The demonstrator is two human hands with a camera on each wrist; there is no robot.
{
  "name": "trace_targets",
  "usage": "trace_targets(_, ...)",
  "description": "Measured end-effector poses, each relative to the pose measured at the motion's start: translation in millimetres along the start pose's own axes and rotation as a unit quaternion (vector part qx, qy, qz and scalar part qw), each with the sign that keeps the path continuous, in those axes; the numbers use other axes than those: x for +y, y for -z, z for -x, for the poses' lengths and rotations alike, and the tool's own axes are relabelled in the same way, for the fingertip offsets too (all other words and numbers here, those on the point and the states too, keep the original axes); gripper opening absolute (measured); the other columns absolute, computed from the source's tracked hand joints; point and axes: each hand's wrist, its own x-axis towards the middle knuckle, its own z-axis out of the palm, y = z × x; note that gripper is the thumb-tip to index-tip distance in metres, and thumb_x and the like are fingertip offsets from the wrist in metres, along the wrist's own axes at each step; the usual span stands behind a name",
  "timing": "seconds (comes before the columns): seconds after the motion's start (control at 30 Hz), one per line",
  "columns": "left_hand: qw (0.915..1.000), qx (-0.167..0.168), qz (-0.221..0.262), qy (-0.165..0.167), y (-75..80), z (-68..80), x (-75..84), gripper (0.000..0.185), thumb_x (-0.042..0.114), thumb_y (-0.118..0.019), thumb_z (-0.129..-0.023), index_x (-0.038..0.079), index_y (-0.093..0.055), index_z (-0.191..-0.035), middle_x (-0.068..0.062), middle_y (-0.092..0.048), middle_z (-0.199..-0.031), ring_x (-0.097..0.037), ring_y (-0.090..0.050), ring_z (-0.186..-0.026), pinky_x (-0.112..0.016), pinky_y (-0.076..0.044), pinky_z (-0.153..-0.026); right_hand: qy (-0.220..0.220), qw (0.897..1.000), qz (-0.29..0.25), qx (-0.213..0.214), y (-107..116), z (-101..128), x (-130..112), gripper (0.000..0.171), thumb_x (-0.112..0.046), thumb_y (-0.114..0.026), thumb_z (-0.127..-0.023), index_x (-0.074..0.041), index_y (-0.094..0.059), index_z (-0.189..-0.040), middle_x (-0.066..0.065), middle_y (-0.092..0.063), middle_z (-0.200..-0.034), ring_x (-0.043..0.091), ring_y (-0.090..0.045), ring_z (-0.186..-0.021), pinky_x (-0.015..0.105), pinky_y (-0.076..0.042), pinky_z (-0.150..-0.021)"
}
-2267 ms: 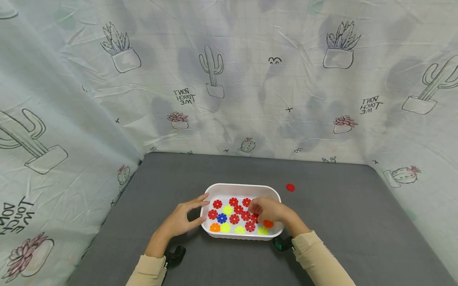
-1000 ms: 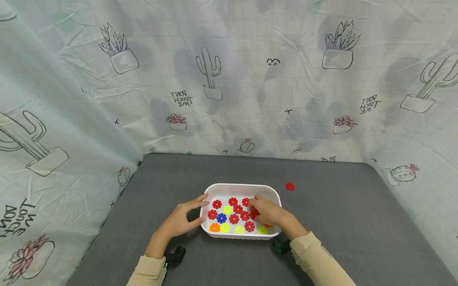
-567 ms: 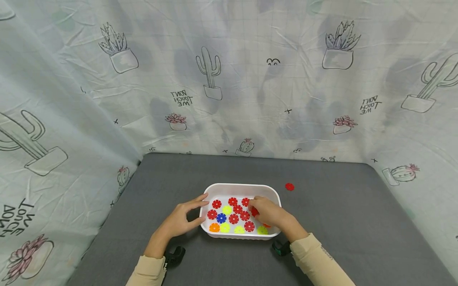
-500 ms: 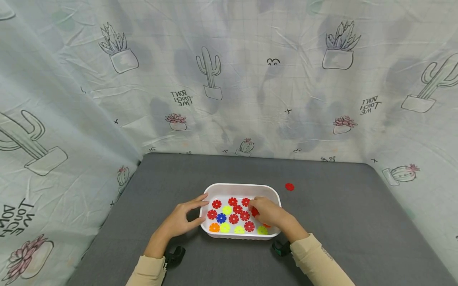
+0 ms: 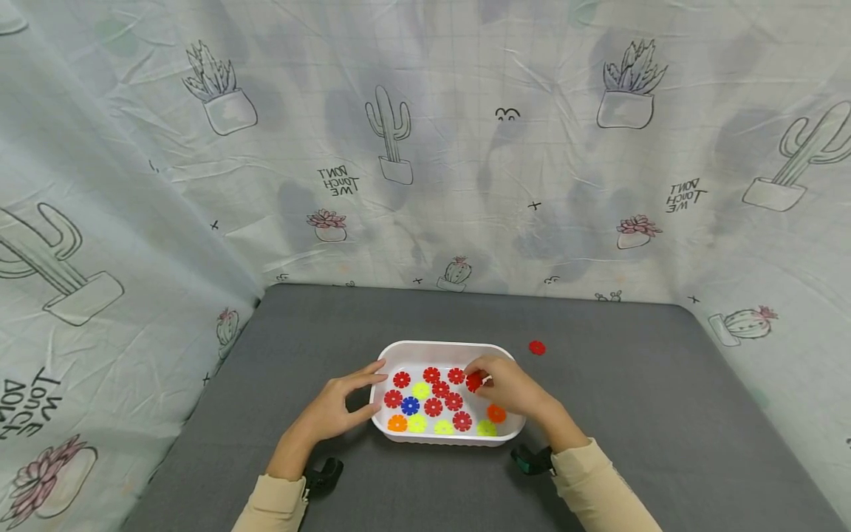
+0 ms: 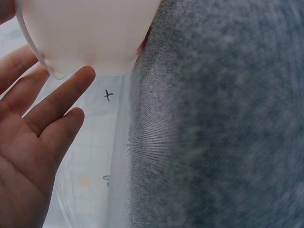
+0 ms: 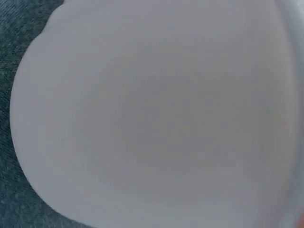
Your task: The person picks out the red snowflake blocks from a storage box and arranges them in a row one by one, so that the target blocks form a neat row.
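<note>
- A white plastic tray (image 5: 447, 346), smooth and oblong with rounded corners and a raised rim, sits near the middle of the table, toward the near edge.
- Flat flower-shaped plastic discs with notched edges lie in one layer on the tray's floor: mostly red, plus a blue disc (image 5: 410, 406), an orange disc (image 5: 496, 414) and several yellow-green ones.
- The right hand (image 5: 508, 388) reaches over the tray's right side, thumb and forefinger pinching a red disc (image 5: 473, 382) lifted a little above the others.
- The left hand (image 5: 335, 408) rests against the tray's left end with fingers straight and spread, gripping nothing; fingertips touch the rim at the far left corner, the thumb touches the wall lower down.
- In the left wrist view those fingers (image 6: 57, 102) lie against the tray's smooth white outer wall (image 6: 90, 33).
- The right wrist view is filled by blurred white plastic of the tray (image 7: 156, 118), with a strip of grey cloth at its left edge; the hand itself does not show there.
- The table (image 5: 651, 414) is covered in dark grey cloth with a fine woven texture.
- A lone red disc (image 5: 536, 347) lies on the cloth just beyond the tray's far right corner, apart from it.
- A wrinkled pale fabric backdrop (image 5: 465, 148), printed with cacti and potted plants, walls in the table on the left, far and right sides.
- Both forearms wear beige sleeves (image 5: 598, 491), each with a dark wrist-mounted device (image 5: 532, 459) at the cuff.
</note>
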Motion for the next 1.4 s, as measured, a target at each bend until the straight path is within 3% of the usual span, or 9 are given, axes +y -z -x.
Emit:
trace_targets(0.17, 0.9999, -0.003, 0.007, 0.006, 0.7, 0.1, 0.8, 0.046, 0.027, -0.065, -0.081, 0.014, -0.055, -0.123, 0.002, -0.041, -0.139, -0.019, -0.045, -0.123, -0.049, -0.041, -0.094, -0.024, 0.997, -0.064, 0.025, 4.4, 6.0, 7.4, 0.027, -0.002, -0.065, -0.077, -0.005, -0.061, -0.104, 0.001, -0.062, -0.097, 0.016, -0.059, -0.089, 0.029, -0.053, -0.075)
trace_targets(0.37, 1.0, -0.003, 0.007, 0.005, 0.3, 0.5, 0.5, 0.045, 0.028, -0.065, -0.081, 0.013, -0.055, -0.123, 0.002, -0.041, -0.139, -0.019, -0.045, -0.123, -0.05, -0.041, -0.093, -0.044, 0.986, -0.148, 0.057, 11.0, 12.5, 19.1, 0.027, -0.006, -0.064, -0.08, -0.006, -0.059, -0.107, 0.004, -0.062, -0.099, 0.019, -0.059, -0.091, 0.028, -0.052, -0.076)
trace_targets(0.67, 0.9999, -0.002, 0.01, -0.003, -0.9, 0.1, -1.3, 0.046, 0.031, -0.063, -0.082, 0.013, -0.055, -0.123, 0.001, -0.041, -0.139, -0.019, -0.045, -0.122, -0.051, -0.04, -0.094, -0.065, 0.969, -0.193, 0.141, 26.4, 24.5, 40.4, 0.033, -0.007, -0.065, -0.08, -0.006, -0.055, -0.111, 0.012, -0.06, -0.103, 0.021, -0.058, -0.089, 0.022, -0.051, -0.071)
trace_targets(0.9, 1.0, -0.002, 0.007, 0.002, -0.6, 0.3, -1.7, 0.046, 0.03, -0.063, -0.082, 0.013, -0.055, -0.123, 0.001, -0.041, -0.139, -0.019, -0.046, -0.122, -0.05, -0.042, -0.092, -0.058, 0.949, -0.236, 0.199, 33.0, 32.2, 69.6, 0.035, -0.006, -0.064, -0.081, 0.001, -0.054, -0.113, 0.021, -0.059, -0.104, 0.008, -0.058, -0.084, 0.016, -0.05, -0.071)
trace_targets(1.03, 1.0, 0.0, 0.005, 0.002, 0.1, -0.4, -0.6, 0.046, 0.028, -0.064, -0.081, 0.013, -0.055, -0.124, 0.002, -0.041, -0.139, -0.019, -0.044, -0.123, -0.049, -0.042, -0.093, -0.067, 0.942, -0.241, 0.222, 33.0, 36.6, 86.6, 0.035, -0.008, -0.064, -0.081, 0.002, -0.054, -0.114, 0.023, -0.058, -0.105, 0.008, -0.057, -0.085, 0.014, -0.049, -0.07)
trace_targets(1.2, 1.0, 0.002, 0.004, 0.002, 0.9, -0.9, 0.7, 0.045, 0.024, -0.065, -0.081, 0.012, -0.055, -0.123, 0.002, -0.041, -0.139, -0.019, -0.043, -0.124, -0.048, -0.04, -0.095, -0.103, 0.927, -0.268, 0.24, 31.3, 40.5, 105.0, 0.039, -0.009, -0.064, -0.081, 0.003, -0.053, -0.117, 0.018, -0.058, -0.102, 0.002, -0.056, -0.084, 0.013, -0.049, -0.069)
trace_targets(1.4, 1.0, 0.003, 0.004, 0.001, 1.4, 0.3, 1.6, 0.046, 0.025, -0.065, -0.08, 0.012, -0.055, -0.123, 0.001, -0.042, -0.138, -0.018, -0.044, -0.123, -0.047, -0.042, -0.094, -0.148, 0.911, -0.286, 0.258, 30.3, 42.9, 124.9, 0.044, -0.004, -0.063, -0.081, 0.006, -0.049, -0.121, -0.002, -0.06, -0.095, -0.006, -0.054, -0.08, 0.011, -0.048, -0.066)
